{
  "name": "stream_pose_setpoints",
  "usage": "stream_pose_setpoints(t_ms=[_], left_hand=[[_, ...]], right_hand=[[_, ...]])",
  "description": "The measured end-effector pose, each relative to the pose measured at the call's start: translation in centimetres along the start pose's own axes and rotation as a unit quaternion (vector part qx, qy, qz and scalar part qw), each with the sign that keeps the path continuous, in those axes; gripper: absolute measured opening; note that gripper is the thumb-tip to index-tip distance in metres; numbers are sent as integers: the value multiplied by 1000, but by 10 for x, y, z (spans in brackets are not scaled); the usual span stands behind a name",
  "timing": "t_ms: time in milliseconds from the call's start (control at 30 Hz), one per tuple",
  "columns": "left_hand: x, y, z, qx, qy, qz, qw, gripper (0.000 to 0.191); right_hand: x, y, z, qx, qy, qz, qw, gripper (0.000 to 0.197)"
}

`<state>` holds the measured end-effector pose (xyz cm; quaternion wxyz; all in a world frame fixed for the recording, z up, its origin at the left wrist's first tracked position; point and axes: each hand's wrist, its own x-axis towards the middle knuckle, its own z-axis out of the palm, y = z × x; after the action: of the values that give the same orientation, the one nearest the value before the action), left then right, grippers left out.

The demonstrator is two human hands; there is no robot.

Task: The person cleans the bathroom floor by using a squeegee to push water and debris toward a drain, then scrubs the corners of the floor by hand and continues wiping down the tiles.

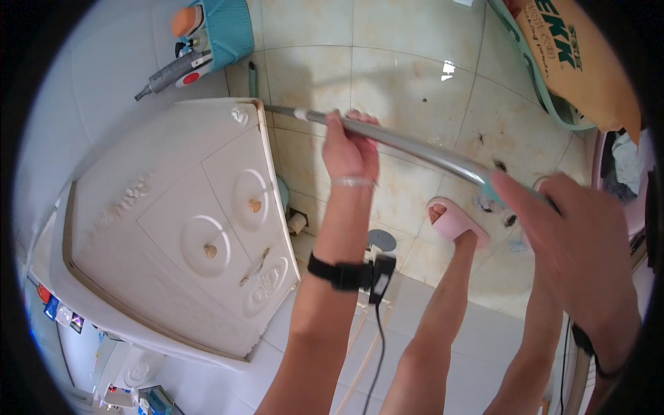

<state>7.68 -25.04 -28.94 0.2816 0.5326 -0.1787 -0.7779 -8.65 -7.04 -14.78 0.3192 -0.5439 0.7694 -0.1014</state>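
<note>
A long metal pole (430,154) with a teal grip slants across the view above the tiled floor. My left hand (353,148) is closed around its middle, near a white collar. My right hand (576,244), somewhat blurred, wraps the teal grip (495,188) at the near end. Narrowing past the collar, the pole runs to the corner of a white moulded panel (171,264), where its far end is hidden. The panel has oval recesses and brownish stains. Dark clumps (499,166) lie on the wet, stained floor tiles (410,104) below the pole.
At upper left, a blue basket (228,33) holds bottles and a grey hairdryer-like tool (179,72). An orange-brown bag (581,62) with writing sits in a green-rimmed container at upper right. A pink slipper (459,223) is on my foot; a round grey drain cover (382,240) lies nearby.
</note>
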Motion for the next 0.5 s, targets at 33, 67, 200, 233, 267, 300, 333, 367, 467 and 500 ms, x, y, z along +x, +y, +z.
stream_pose_setpoints(t_ms=[33, 67, 200, 233, 267, 300, 333, 367, 467, 500], left_hand=[[7, 16, -7, 18, 1, 13, 1000, 17], [17, 38, -20, 40, 2, 45, 998, 17], [38, 20, -12, 6, 18, 88, 996, 17], [54, 26, -13, -8, 44, 104, 994, 18], [70, 34, -13, -5, 44, 108, 993, 18], [87, 45, -16, 15, 50, 110, 993, 17], [93, 51, -17, 35, 59, 111, 991, 16], [93, 51, -20, 37, 60, 112, 991, 16], [62, 21, -23, 62, 95, 94, 989, 10], [21, 3, -5, 68, 67, 72, 993, 8]], right_hand=[[0, 0, 2, 14, -6, 9, 1000, 40], [2, -2, 5, 28, -12, 15, 999, 40], [72, 2, 50, 21, 48, -94, 994, 48], [90, 0, 55, 21, 47, -95, 994, 48], [102, -1, 56, 20, 35, -83, 996, 47], [107, -3, 56, 19, 23, -71, 997, 47], [103, -5, 56, 22, 24, -72, 997, 47], [94, -9, 55, 24, 18, -60, 998, 46], [46, -6, 49, 92, -29, -16, 995, 46], [32, -3, 37, 67, -47, 3, 997, 46]])
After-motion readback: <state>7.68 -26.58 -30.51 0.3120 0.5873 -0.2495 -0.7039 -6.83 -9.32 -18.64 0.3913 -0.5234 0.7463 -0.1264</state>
